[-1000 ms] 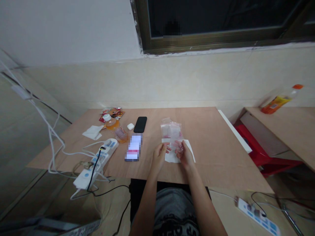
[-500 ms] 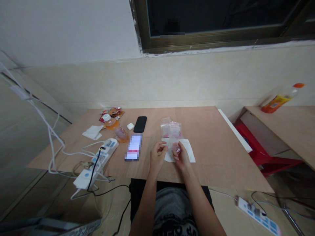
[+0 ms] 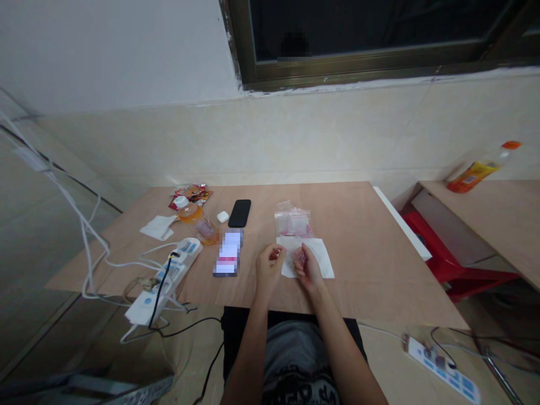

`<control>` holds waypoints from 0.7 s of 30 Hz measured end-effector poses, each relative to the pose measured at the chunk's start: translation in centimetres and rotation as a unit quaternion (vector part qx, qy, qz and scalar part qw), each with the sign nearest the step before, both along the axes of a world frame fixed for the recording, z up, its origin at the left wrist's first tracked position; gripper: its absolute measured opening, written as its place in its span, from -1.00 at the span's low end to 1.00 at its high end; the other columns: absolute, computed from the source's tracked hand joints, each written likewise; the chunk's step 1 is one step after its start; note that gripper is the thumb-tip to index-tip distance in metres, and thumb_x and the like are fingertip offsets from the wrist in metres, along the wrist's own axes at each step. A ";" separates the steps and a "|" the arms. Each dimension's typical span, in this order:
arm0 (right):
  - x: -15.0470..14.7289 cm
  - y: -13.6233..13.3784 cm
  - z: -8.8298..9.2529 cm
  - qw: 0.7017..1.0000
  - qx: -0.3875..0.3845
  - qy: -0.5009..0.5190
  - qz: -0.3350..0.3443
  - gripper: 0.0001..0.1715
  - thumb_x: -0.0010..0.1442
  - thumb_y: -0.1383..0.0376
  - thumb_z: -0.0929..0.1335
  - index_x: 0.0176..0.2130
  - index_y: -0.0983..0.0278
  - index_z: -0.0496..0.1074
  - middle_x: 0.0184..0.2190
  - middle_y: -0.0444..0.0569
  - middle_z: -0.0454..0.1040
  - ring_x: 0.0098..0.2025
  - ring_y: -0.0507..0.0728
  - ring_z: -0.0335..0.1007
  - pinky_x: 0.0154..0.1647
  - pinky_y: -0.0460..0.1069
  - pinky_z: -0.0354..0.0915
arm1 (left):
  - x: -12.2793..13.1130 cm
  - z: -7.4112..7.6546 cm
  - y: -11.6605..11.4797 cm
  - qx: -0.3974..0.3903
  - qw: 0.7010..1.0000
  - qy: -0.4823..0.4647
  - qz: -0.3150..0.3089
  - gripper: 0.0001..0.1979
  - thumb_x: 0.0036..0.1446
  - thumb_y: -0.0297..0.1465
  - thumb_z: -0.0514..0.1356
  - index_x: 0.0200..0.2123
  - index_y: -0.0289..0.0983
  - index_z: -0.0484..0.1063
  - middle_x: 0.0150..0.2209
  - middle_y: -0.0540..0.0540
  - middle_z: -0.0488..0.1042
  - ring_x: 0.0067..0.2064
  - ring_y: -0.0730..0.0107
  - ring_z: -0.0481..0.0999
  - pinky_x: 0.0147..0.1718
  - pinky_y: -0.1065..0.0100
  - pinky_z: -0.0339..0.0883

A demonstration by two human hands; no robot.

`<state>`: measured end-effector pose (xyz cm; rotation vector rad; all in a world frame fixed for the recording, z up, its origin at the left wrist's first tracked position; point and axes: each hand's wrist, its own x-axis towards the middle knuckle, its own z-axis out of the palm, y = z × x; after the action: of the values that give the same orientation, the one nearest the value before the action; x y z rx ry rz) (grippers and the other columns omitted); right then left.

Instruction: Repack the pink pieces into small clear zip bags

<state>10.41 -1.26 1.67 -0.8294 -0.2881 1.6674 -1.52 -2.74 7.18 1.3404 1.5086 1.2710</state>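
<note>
Near front edge of surface (image 3: 358, 236), above white sheet (image 3: 323, 260): pinching small clear bag (image 3: 297, 256) with right hand (image 3: 307, 270) fingers; curling left hand (image 3: 267, 265) fingers narrow just beside it, grip unclear.

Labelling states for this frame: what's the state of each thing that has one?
Small clear plastic bag, held in right hand.
Left hand, curled at the bag's edge, grip unclear.
Black flat phone, screen dark.
White power strip, black plug inserted.
White rounded earbud case, shut.
Orange-capped plastic bottle on side shelf, capped, tilted.
</note>
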 end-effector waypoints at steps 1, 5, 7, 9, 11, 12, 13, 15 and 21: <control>0.0 0.0 0.0 1.000 0.002 0.003 -0.001 -0.59 0.06 0.05 0.40 -0.54 0.28 0.24 -0.66 -0.24 0.31 -0.80 -0.17 -0.09 -0.88 -0.23 -0.24 | 0.0 0.1 0.0 -0.005 1.000 -0.010 0.000 -0.84 0.01 -0.28 0.22 -0.40 -0.26 0.47 -0.42 -0.03 0.45 -0.39 0.43 0.44 -0.47 0.48 0.26; -0.1 0.0 0.1 1.000 0.008 0.019 0.008 -0.57 0.07 0.07 0.39 -0.57 0.27 0.20 -0.69 -0.25 0.26 -0.80 -0.18 -0.14 -0.87 -0.24 -0.25 | 0.2 0.1 0.0 -0.032 0.999 -0.041 -0.012 -0.80 0.02 -0.25 0.21 -0.39 -0.27 0.44 -0.51 -0.01 0.43 -0.46 0.44 0.42 -0.54 0.50 0.19; -0.2 0.0 0.1 0.999 0.003 0.034 0.006 -0.57 0.07 0.08 0.39 -0.59 0.27 0.19 -0.71 -0.27 0.22 -0.80 -0.18 -0.15 -0.87 -0.24 -0.24 | 0.3 0.0 0.1 -0.033 0.998 -0.054 -0.022 -0.78 0.03 -0.22 0.21 -0.38 -0.28 0.42 -0.53 0.00 0.42 -0.48 0.45 0.42 -0.55 0.50 0.17; -0.3 0.0 0.1 0.999 -0.006 0.052 0.005 -0.56 0.06 0.10 0.39 -0.60 0.27 0.18 -0.74 -0.30 0.16 -0.80 -0.17 -0.15 -0.88 -0.24 -0.25 | 0.4 0.0 0.1 -0.028 0.997 -0.061 -0.027 -0.76 0.03 -0.20 0.20 -0.38 -0.27 0.41 -0.53 0.01 0.41 -0.48 0.45 0.42 -0.55 0.50 0.16; -0.5 0.1 0.0 0.998 -0.019 0.065 0.004 -0.54 0.06 0.09 0.39 -0.61 0.26 0.14 -0.76 -0.32 0.10 -0.80 -0.17 -0.15 -0.88 -0.24 -0.26 | 0.5 0.1 0.0 -0.021 0.997 -0.071 -0.027 -0.75 0.03 -0.18 0.21 -0.37 -0.27 0.40 -0.51 0.00 0.42 -0.47 0.45 0.42 -0.53 0.49 0.18; -0.5 0.1 0.0 0.997 -0.025 0.068 0.003 -0.52 0.06 0.09 0.39 -0.61 0.26 0.12 -0.76 -0.33 0.08 -0.80 -0.16 -0.15 -0.88 -0.25 -0.26 | 0.5 0.2 0.1 -0.014 0.996 -0.079 -0.024 -0.74 0.03 -0.17 0.21 -0.37 -0.27 0.40 -0.49 0.00 0.42 -0.46 0.45 0.43 -0.51 0.49 0.20; -0.5 0.1 -0.1 0.997 -0.030 0.068 0.001 -0.51 0.06 0.09 0.40 -0.61 0.25 0.10 -0.76 -0.33 0.07 -0.80 -0.16 -0.14 -0.88 -0.25 -0.25 | 0.5 0.3 0.1 -0.008 0.996 -0.088 -0.020 -0.73 0.02 -0.16 0.21 -0.37 -0.27 0.39 -0.47 -0.01 0.44 -0.45 0.45 0.43 -0.49 0.48 0.22; -0.6 0.2 -0.1 0.997 -0.045 0.069 0.000 -0.51 0.07 0.10 0.39 -0.60 0.24 0.07 -0.76 -0.34 0.07 -0.81 -0.16 -0.14 -0.88 -0.25 -0.25 | 0.4 0.5 0.1 0.001 0.994 -0.106 -0.014 -0.70 0.01 -0.14 0.22 -0.37 -0.27 0.38 -0.43 -0.03 0.46 -0.43 0.45 0.44 -0.44 0.46 0.27; -0.4 0.3 -0.2 0.993 -0.067 0.095 0.003 -0.58 0.08 0.16 0.38 -0.56 0.24 0.09 -0.76 -0.34 0.09 -0.80 -0.15 -0.14 -0.87 -0.25 -0.24 | 0.4 0.7 0.2 0.005 0.991 -0.133 -0.021 -0.72 0.00 -0.17 0.23 -0.40 -0.28 0.37 -0.42 -0.02 0.45 -0.43 0.47 0.44 -0.41 0.45 0.30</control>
<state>10.01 -1.00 1.47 -0.7623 -0.0481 1.7704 -1.10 -2.57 7.87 1.1506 1.2837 1.3708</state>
